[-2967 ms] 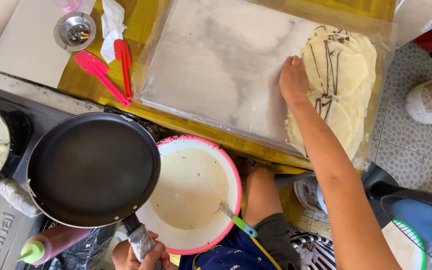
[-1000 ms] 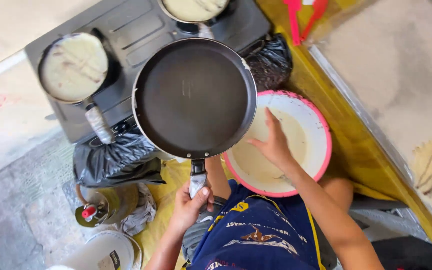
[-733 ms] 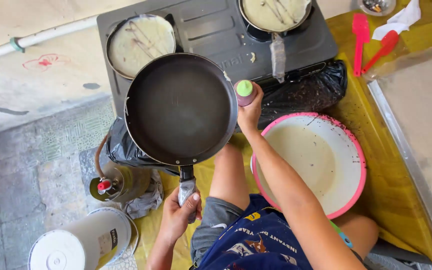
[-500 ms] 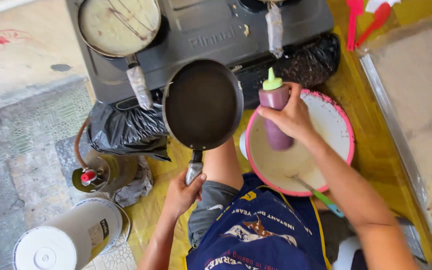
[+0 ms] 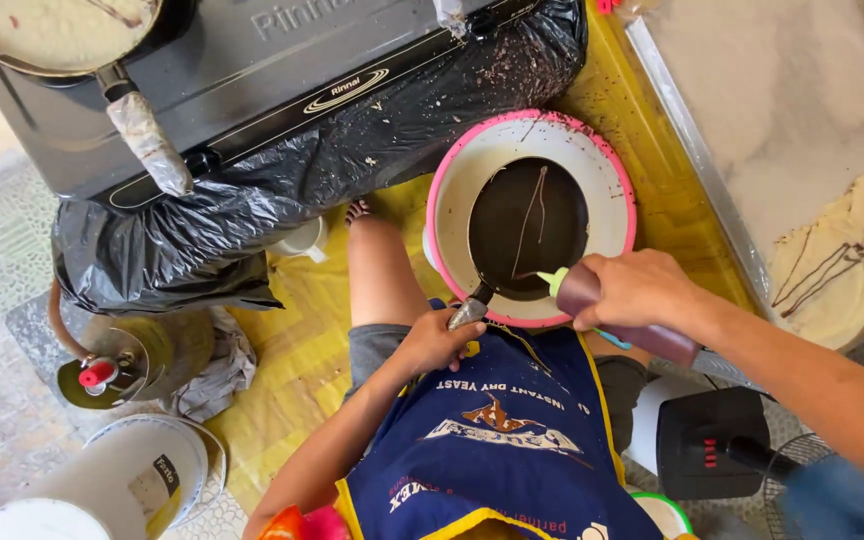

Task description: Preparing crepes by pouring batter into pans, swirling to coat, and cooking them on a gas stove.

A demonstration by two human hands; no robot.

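— Status of the hands?

— I am seeing the left hand point(image 5: 439, 343) gripping the handle of the black frying pan point(image 5: 527, 228), at frame centre over the pink-rimmed bowl point(image 5: 607, 170). The right hand point(image 5: 637, 290) is clamping the brown squeeze bottle point(image 5: 624, 312), its green nozzle touching the pan's near rim.

— Contents?

— Thin dark lines are showing inside the pan.

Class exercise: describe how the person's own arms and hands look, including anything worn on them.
Both arms are bare, with no sleeves showing. The left hand and right hand wear no gloves, and no rings or watch can be seen. A dark blue apron with yellow trim covers the lap.
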